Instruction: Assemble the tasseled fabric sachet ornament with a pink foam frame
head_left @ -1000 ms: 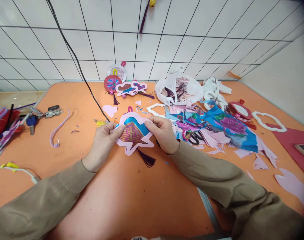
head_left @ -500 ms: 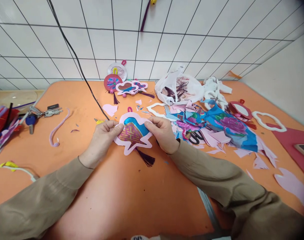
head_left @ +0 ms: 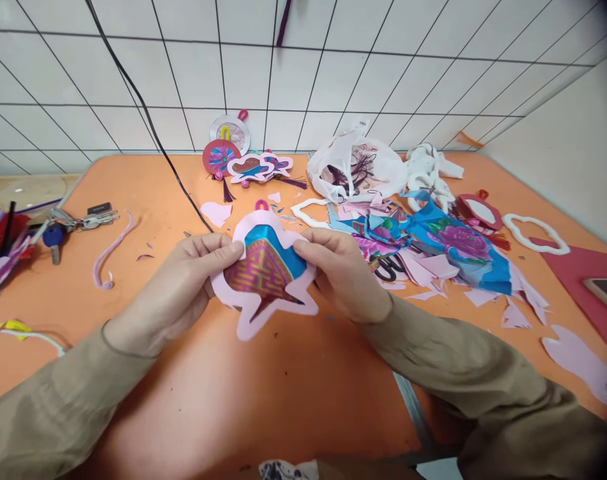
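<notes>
Between my two hands is a flat pendant [head_left: 263, 270] with a pink paper border and a blue, magenta and gold patterned fabric middle. My left hand [head_left: 188, 283] pinches its left edge between thumb and fingers. On the other side, my right hand [head_left: 340, 270] grips the upper right edge the same way. A small pink loop [head_left: 262, 205] stands up from the top of the pendant. Its lower edge has pointed lobes, and the dark tassel seen earlier is now hidden behind it. The pendant is held above the orange table [head_left: 223, 407], tilted toward me.
Finished-looking pendants [head_left: 250, 168] lean by the tiled wall. A white plastic bag [head_left: 383, 170], blue floral fabric [head_left: 463, 247], pink paper scraps [head_left: 436, 263] and black-handled scissors [head_left: 389, 269] lie right. Keys [head_left: 100, 219] and a pink fuzzy stem [head_left: 106, 257] lie left. A black cable [head_left: 153, 123] hangs down.
Both hands have lifted the pendant closer to me, so it looks larger. Its dark tassel has gone out of sight. The camera view has shifted slightly.
</notes>
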The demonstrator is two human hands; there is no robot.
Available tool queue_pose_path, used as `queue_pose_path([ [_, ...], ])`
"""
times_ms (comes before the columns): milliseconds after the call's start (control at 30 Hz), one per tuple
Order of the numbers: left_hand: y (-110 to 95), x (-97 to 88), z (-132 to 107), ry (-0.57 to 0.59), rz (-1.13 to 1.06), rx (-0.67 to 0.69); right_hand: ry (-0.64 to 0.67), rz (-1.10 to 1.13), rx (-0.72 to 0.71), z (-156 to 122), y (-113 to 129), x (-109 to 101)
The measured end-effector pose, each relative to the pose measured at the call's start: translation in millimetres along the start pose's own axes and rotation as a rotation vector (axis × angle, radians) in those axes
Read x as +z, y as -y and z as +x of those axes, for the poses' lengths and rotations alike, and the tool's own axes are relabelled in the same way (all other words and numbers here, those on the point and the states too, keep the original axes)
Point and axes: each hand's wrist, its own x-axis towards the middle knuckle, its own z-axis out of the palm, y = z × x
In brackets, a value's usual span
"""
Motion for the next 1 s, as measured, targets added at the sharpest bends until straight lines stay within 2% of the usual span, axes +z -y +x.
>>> queue_pose_path([
  [133,-13,7.4,-30,0.201,0.045,-0.136,0.122,0.104,0.220,-36,22,4],
  [167,-16,3.5,-32,0.284,0.116,-0.160,0.154,0.099,0.264,-42,21,4],
  [233,-20,-12.6,-24,0.519,0.362,-0.202,0.210,0.027,0.300,-46,8,3],
  [300,-25,-35.2,-6,0.619,0.628,-0.204,0.236,-0.095,0.310,-40,-12,2],
  [333,-26,-46.1,4,0.582,0.720,-0.182,0.263,-0.190,0.299,-35,-22,2],
  [433,-24,-66.2,31,0.313,0.921,-0.056,0.274,-0.480,0.160,-21,-45,3],
  [500,-19,-66.8,40,0.121,1.097,0.018,0.269,-0.590,0.070,-17,-51,3],
  [567,-13,-62.0,43,0.049,1.254,0.080,0.254,-0.638,0.024,-16,-52,3],
  [667,-7,-55.7,43,0.106,1.426,0.145,0.241,-0.654,0.010,-19,-52,2],
  [733,-8,-53.5,40,0.120,1.462,0.172,0.245,-0.650,0.004,-21,-54,2],
  [867,-16,-45.3,29,0.146,1.274,0.142,0.223,-0.582,-0.022,-20,-56,0],
  [1000,-16,-33.4,22,0.142,1.142,0.205,0.143,-0.450,-0.037,-15,-59,-3],
])
